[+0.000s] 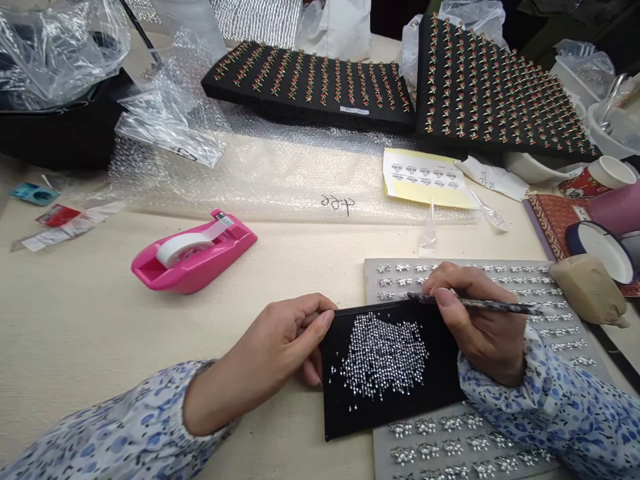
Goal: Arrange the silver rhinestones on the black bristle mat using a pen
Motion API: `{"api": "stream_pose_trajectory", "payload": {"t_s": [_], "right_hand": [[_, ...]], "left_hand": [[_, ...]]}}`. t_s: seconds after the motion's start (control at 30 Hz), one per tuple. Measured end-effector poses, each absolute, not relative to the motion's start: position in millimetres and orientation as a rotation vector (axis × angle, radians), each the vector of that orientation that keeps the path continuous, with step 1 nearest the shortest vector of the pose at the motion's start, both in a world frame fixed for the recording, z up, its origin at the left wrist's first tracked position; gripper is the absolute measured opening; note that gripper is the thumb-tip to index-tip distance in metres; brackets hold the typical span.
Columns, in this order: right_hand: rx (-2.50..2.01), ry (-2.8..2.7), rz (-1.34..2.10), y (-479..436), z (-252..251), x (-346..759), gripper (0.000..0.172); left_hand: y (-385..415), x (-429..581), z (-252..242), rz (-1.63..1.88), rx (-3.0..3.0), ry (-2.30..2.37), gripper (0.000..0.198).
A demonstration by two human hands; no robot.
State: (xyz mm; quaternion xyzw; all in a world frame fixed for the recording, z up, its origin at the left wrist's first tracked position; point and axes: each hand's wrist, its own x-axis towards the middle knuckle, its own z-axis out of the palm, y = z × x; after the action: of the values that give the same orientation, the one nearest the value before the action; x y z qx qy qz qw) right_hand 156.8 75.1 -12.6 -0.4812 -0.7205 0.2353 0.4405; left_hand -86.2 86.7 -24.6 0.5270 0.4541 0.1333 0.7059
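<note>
A small black tray [440, 393] holding a heap of tiny silver rhinestones [383, 357] lies on a grey board [565, 333] lined with rows of silver metal pieces. My left hand [280, 350] grips the tray's left edge, thumb on top. My right hand [480, 320] pinches a thin dark stick tool [495, 305] like a pen. The tool's tip points left, at a silver piece just above the tray's top edge.
A pink tape dispenser [195, 252] sits to the left. Bubble wrap [280, 167], a yellow label sheet [425, 179] and two black boards of red-green pieces [310, 83] lie behind. A lump of putty [590, 288], cups and bowls crowd the right edge.
</note>
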Motion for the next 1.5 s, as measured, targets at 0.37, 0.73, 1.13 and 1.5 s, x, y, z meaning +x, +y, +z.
{"api": "stream_pose_trajectory", "payload": {"t_s": [0.37, 0.73, 1.13, 1.5], "right_hand": [[-1.266, -1.863, 0.533, 76.6, -14.0, 158.5, 0.009], [-1.264, -1.857, 0.483, 76.2, -14.7, 157.8, 0.008], [-1.106, -1.761, 0.67, 72.1, -13.6, 160.9, 0.012], [-0.999, -1.884, 0.821, 70.3, -13.7, 164.4, 0.012]], "left_hand": [[87.4, -86.1, -26.1, 0.286, 1.181, 1.01, 0.03], [87.2, -86.8, -25.3, 0.274, 1.174, 1.005, 0.03], [87.8, -85.4, -22.3, 0.274, 1.167, 1.02, 0.029], [87.0, -86.0, -24.2, 0.271, 1.177, 1.023, 0.029]]}}
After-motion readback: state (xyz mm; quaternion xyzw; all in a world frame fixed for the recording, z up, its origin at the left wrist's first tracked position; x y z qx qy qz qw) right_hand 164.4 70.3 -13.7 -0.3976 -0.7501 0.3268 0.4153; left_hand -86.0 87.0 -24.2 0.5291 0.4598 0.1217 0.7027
